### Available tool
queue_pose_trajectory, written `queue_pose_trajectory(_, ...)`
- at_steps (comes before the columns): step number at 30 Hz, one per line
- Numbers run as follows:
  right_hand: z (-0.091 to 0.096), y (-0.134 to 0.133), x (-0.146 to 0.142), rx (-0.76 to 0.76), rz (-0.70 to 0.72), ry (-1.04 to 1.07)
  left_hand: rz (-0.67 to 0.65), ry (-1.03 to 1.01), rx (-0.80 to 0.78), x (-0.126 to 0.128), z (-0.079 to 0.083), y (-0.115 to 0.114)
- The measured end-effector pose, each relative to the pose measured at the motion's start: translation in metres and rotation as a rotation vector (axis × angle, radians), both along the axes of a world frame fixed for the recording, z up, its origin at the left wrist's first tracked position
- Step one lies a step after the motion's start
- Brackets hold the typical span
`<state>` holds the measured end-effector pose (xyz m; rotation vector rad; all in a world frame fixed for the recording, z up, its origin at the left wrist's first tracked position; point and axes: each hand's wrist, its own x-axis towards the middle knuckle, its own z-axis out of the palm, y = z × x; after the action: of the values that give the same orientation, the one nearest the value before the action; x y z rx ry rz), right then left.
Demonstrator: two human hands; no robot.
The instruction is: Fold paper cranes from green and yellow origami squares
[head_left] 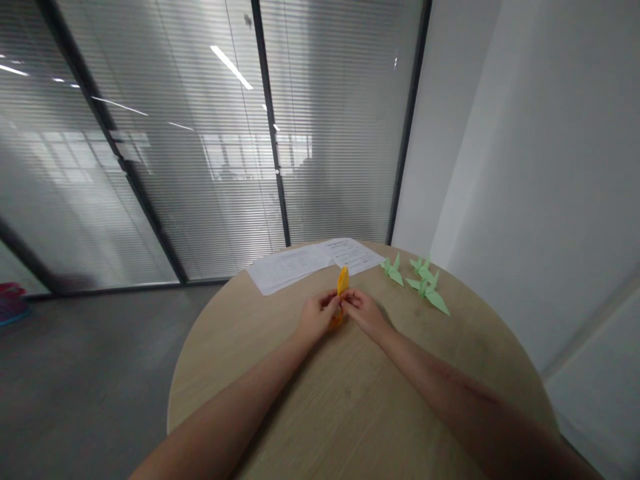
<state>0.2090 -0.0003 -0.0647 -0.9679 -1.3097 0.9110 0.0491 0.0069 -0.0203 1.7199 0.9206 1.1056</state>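
Between my two hands, just above the middle of the table, stands a folded piece of orange-yellow paper [343,280]. One narrow, pointed part of it rises above my fingers, and another part shows below them. My left hand [320,312] pinches it from the left side. From the right, my right hand [364,310] closes its thumb and fingers on the same paper. The fingertips of both hands nearly meet and hide the middle of the folds. To the right lie several light green folded paper cranes [426,288], apart from my hands.
The round wooden table [320,413] carries printed white sheets [290,267] at its far edge. Behind it stands a glass partition with blinds [340,133]. A white wall [540,167] rises close on the right. A red and blue object [13,303] is on the floor at far left.
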Motion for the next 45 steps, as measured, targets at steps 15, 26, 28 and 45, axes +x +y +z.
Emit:
queue_pose_trajectory(15, -0.004, 0.0, 0.006, -0.129, 0.047, 0.099, 0.038, -0.236, -0.276, -0.007, -0.009, 0.016)
queue_pose_trajectory(26, 0.001, -0.001, 0.008, -0.198, 0.016, 0.163, -0.142, -0.22, -0.361, -0.012, -0.012, 0.024)
queue_pose_trajectory(28, 0.002, -0.003, 0.009, -0.194, 0.01, 0.135, -0.196, -0.212, -0.364, -0.014, -0.011, 0.024)
queue_pose_trajectory(45, 0.0, -0.002, 0.008, -0.175, -0.054, 0.165, -0.097, -0.197, -0.32, -0.009, -0.011, 0.025)
